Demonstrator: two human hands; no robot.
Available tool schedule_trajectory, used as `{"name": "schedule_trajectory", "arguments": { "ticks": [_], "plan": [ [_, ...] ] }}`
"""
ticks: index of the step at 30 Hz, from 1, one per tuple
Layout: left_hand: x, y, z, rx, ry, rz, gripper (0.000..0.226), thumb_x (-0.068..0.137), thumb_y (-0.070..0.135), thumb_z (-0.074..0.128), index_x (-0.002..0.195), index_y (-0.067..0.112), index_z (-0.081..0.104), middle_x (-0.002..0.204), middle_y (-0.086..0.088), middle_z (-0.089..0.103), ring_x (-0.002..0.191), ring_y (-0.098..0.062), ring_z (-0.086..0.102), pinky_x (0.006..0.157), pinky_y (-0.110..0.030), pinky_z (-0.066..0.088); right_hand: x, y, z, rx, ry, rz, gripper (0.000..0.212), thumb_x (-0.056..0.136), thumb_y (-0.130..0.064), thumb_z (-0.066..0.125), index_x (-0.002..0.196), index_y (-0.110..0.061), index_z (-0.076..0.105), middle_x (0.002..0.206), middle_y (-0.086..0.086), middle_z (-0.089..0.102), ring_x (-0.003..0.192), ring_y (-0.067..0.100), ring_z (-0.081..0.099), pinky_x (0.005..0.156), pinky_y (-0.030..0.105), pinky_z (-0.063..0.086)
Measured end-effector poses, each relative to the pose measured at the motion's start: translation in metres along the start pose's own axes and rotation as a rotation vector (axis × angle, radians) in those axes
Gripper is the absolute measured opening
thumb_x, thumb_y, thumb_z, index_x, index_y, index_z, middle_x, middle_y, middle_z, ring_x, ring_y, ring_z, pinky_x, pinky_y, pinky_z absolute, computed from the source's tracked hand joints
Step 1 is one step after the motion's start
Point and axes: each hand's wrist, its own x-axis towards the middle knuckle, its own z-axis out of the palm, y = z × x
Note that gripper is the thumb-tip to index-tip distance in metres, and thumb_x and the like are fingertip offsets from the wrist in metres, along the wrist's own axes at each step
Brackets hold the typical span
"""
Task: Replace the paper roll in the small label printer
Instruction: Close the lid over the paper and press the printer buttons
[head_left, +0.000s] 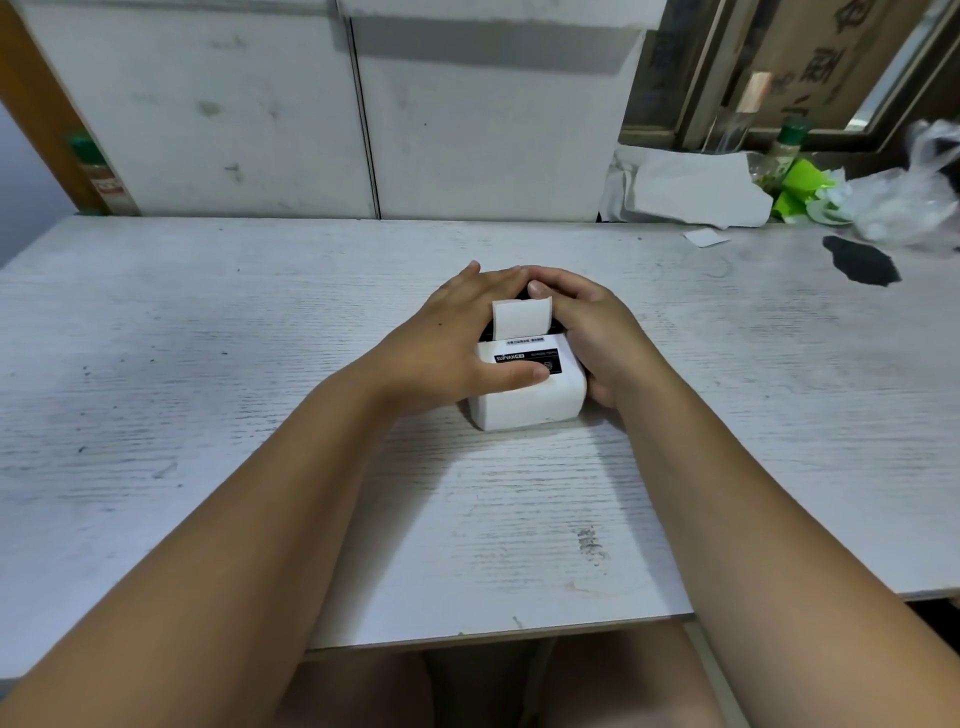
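Note:
A small white label printer with a black label on its top sits in the middle of the white table. A strip of white paper stands up out of its slot. My left hand wraps the printer's left side, thumb pressed on the black label. My right hand grips its right side, fingers curled over the far top edge, where the fingertips of both hands meet. The roll inside is hidden.
Crumpled white paper, a green scrap, a green-capped bottle and a clear plastic bag crowd the back right. A small white slip and a black patch lie on the table there. White panels stand behind.

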Motion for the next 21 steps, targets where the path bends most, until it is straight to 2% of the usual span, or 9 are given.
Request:
{"name": "schedule_trajectory", "arguments": {
  "ticks": [2,7,10,13,16,18,21],
  "plan": [
    [0.0,-0.001,0.0,0.005,0.006,0.005,0.076,0.08,0.044,0.066,0.145,0.036,0.026,0.153,0.017,0.024,0.127,0.01,0.001,0.107,-0.014,-0.001,0.001,0.0,0.0,-0.002,-0.008,-0.001,0.018,0.095,-0.013,0.054,0.1,-0.019,0.07,0.096,0.003,0.072,0.088,0.019,0.068,0.08,0.036,0.055],
    [0.0,-0.003,0.003,0.007,0.021,-0.001,0.076,0.079,0.048,0.063,0.145,0.039,0.025,0.154,0.018,0.024,0.139,0.002,0.002,0.111,-0.019,0.002,0.0,-0.001,0.001,-0.042,-0.006,-0.008,0.021,0.097,-0.012,0.05,0.1,-0.02,0.069,0.099,0.004,0.07,0.089,0.019,0.066,0.078,0.035,0.055],
    [0.0,-0.006,0.004,0.018,0.018,-0.022,0.078,0.075,0.06,0.058,0.143,0.044,0.023,0.153,0.023,0.022,0.147,-0.01,0.001,0.116,-0.029,0.01,-0.003,-0.003,0.002,-0.079,-0.003,-0.006,0.022,0.098,-0.012,0.047,0.104,-0.019,0.067,0.099,0.003,0.07,0.089,0.018,0.066,0.081,0.036,0.054],
    [-0.001,-0.006,0.004,0.056,0.013,-0.093,0.084,0.076,0.06,0.059,0.147,0.042,0.016,0.155,0.026,0.015,0.146,-0.004,-0.002,0.116,-0.034,0.017,-0.006,-0.003,0.004,-0.12,0.006,-0.02,0.021,0.098,-0.013,0.047,0.107,-0.02,0.065,0.095,0.0,0.068,0.089,0.016,0.064,0.08,0.031,0.052],
    [-0.003,-0.004,0.006,0.06,0.019,-0.089,0.085,0.079,0.056,0.059,0.149,0.038,0.014,0.157,0.023,0.012,0.146,-0.005,-0.004,0.116,-0.034,0.015,-0.009,-0.002,0.006,-0.104,0.021,-0.022,0.022,0.099,-0.013,0.045,0.108,-0.02,0.064,0.096,-0.002,0.068,0.087,0.014,0.064,0.076,0.028,0.052],
    [-0.004,-0.005,0.008,0.025,0.029,-0.083,0.084,0.081,0.052,0.06,0.149,0.036,0.013,0.158,0.019,0.01,0.147,-0.008,-0.006,0.118,-0.033,0.01,-0.01,-0.001,0.006,-0.083,0.043,-0.019,0.022,0.099,-0.014,0.047,0.112,-0.017,0.064,0.102,0.0,0.069,0.091,0.016,0.065,0.08,0.03,0.053],
    [-0.007,-0.009,0.013,-0.076,0.061,-0.101,0.08,0.084,0.047,0.059,0.148,0.036,0.013,0.159,0.018,0.0,0.147,-0.007,-0.008,0.117,-0.029,0.006,-0.012,0.002,0.006,-0.1,0.113,-0.028,0.025,0.096,-0.018,0.053,0.118,-0.018,0.064,0.115,0.003,0.069,0.104,0.02,0.066,0.093,0.038,0.053]
  ]
}}
